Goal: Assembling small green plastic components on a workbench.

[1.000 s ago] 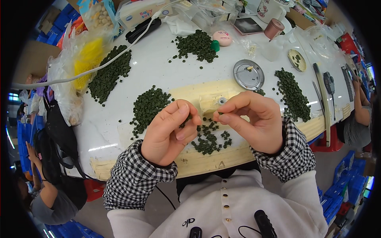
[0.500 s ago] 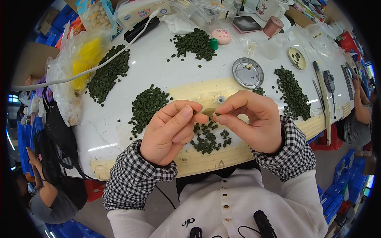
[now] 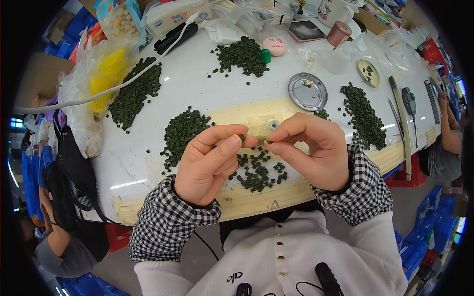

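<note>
Over the near part of the table, both hands hang with their fingertips close together but apart. My left hand (image 3: 207,163) pinches a small dark green piece (image 3: 242,137) between thumb and index finger. Opposite it, my right hand (image 3: 316,150) is closed on another small dark green piece (image 3: 269,142), mostly hidden by the fingertips. Below the fingers lies a loose scatter of similar green pieces (image 3: 259,172). A larger pile of green pieces (image 3: 185,133) sits just beyond my left hand. Past the right fingertips stands a small white ring-shaped part (image 3: 274,125).
More green piles lie at the far left (image 3: 136,93), the back (image 3: 242,56) and the right (image 3: 363,116). A round metal lid (image 3: 307,92) rests beyond my right hand. Tweezers, a screwdriver (image 3: 410,103) and a long strip (image 3: 402,128) lie rightward. A white cable (image 3: 123,84) crosses the left side.
My left fingers have shifted slightly, and the piece between them shows more. My right hand is almost still. At the far left, another person's hand has moved lower.
</note>
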A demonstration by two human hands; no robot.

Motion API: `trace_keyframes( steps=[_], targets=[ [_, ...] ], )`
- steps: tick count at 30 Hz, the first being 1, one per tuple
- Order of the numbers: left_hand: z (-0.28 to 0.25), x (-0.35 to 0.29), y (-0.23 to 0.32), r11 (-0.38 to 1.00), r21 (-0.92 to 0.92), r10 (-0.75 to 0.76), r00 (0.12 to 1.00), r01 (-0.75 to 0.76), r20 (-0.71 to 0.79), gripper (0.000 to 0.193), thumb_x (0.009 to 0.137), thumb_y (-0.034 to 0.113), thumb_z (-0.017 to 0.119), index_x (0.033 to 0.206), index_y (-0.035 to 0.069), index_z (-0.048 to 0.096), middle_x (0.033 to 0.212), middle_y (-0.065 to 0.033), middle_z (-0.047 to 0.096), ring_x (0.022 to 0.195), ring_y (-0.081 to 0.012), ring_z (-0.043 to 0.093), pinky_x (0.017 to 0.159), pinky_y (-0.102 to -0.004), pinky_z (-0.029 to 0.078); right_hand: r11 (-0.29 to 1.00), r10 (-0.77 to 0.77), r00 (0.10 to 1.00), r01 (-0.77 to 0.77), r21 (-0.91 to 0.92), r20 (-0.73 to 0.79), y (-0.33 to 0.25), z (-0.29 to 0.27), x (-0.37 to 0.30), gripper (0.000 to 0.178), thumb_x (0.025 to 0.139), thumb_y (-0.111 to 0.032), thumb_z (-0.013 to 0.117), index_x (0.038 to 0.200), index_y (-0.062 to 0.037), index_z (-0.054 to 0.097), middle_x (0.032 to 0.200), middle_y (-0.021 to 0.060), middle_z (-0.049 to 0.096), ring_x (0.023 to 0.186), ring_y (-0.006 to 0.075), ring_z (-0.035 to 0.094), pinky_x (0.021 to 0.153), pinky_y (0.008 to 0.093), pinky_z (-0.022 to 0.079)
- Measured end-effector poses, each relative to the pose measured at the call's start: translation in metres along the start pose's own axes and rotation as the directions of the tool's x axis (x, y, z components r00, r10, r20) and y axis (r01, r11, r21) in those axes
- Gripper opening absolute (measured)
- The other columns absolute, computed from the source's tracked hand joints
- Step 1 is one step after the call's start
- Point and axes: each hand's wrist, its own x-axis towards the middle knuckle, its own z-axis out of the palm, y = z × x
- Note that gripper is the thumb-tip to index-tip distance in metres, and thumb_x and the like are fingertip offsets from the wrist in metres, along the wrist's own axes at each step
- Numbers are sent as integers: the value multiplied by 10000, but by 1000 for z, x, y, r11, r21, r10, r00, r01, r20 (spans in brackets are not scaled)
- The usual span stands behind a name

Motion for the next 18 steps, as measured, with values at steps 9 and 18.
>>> trace_keyframes(
  steps=[9, 18],
  targets=[
    [-1, -1, -7, 997, 63, 43, 999, -45, 27, 206, 912, 47, 571, 1118, 32, 588, 965, -110, 676, 561, -3, 400, 488, -157, 299, 1000, -21, 1000, 21, -13, -6, -1, 1, 2, 113, 813, 8, 665, 921, 26, 637, 851, 91, 660, 758, 133, 660, 687, 241, 531],
    [8, -3, -7, 965, 226, 135, 991, -131, -3, 167, 852, 2, 639, 1019, 8, 643, 964, -78, 681, 665, -22, 490, 594, -169, 382, 1000, -26, 999, 26, -5, 22, -2, 2, 2, 112, 813, 14, 661, 925, 20, 658, 859, 105, 662, 755, 143, 661, 679, 244, 535]
  ],
)
